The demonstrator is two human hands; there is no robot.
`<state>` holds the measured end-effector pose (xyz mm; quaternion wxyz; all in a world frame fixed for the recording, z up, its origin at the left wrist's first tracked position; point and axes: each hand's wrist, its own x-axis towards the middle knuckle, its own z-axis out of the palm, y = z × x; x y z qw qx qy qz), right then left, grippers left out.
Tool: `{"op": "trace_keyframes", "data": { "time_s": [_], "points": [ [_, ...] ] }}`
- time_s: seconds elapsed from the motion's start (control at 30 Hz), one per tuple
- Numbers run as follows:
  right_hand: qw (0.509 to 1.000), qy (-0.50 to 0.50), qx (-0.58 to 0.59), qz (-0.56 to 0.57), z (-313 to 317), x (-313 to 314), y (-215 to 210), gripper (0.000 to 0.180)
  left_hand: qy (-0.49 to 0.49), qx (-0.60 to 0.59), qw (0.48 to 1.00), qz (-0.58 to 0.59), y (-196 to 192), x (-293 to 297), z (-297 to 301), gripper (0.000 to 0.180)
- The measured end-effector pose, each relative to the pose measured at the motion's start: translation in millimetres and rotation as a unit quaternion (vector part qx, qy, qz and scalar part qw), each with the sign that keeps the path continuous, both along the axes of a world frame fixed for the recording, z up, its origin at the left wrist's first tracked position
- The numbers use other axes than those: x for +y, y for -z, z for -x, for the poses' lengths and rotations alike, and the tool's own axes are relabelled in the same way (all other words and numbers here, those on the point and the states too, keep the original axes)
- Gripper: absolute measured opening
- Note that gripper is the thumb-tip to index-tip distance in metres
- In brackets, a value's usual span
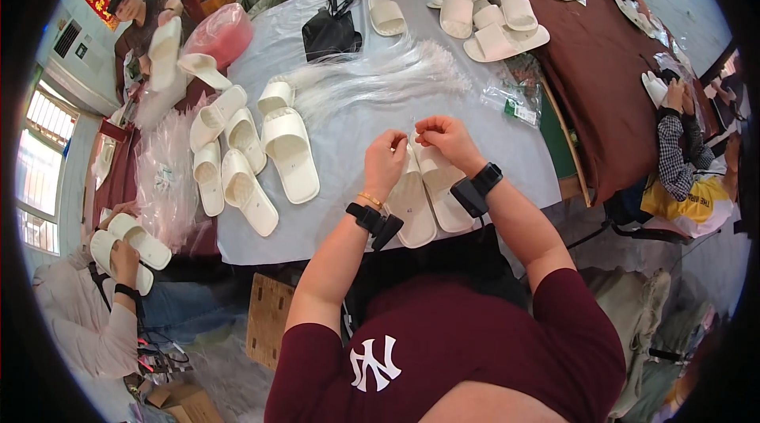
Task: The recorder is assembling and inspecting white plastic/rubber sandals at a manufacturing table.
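A pair of cream slippers lies side by side at the near edge of the table, the left slipper (410,209) next to the right slipper (445,185). Above their far ends, my left hand (385,163) is closed in a pinch. My right hand (451,142) pinches too, a short gap away. Whatever the fingertips hold is too fine to make out. Beyond them a loose bundle of thin, clear-white strands (380,74) spreads across the table.
Several cream slippers (290,155) lie on the white-covered table (348,221) to the left, and another slipper pile (507,35) sits far right. A black bag (331,33), a clear plastic packet (513,102) and plastic bags (165,177) lie around. Other people work at the sides.
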<state>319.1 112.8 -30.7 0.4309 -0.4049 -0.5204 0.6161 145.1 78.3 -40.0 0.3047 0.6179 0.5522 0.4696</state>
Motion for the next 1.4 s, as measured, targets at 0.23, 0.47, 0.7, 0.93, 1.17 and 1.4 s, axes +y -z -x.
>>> {"op": "trace_keyframes", "data": {
  "time_s": [0.23,0.47,0.7,0.93,1.17,1.4],
  "points": [
    [0.968,0.052,-0.189,-0.158,6.9,-1.7,5.1,0.016,0.0,0.026,0.999,-0.035,-0.5,0.2,-0.3,0.014],
    [0.981,0.072,-0.115,-0.137,10.9,-3.8,6.3,0.015,0.0,0.034,0.998,-0.046,2.0,0.2,-0.6,0.013],
    [0.988,0.054,-0.092,-0.108,10.3,-3.8,7.7,0.017,0.003,0.048,0.997,-0.056,2.2,0.1,-0.9,0.013],
    [0.989,0.047,-0.091,-0.104,10.7,-3.2,8.1,0.013,0.009,0.061,0.995,-0.073,1.6,0.1,-0.5,0.012],
    [0.984,0.035,-0.124,-0.124,12.3,-3.3,7.8,0.012,0.006,0.068,0.995,-0.076,4.8,1.5,-0.1,0.012],
    [0.986,0.041,-0.113,-0.116,10.3,-3.7,8.8,0.013,0.003,0.068,0.995,-0.071,5.5,1.7,-1.0,0.012]
  ]
}}
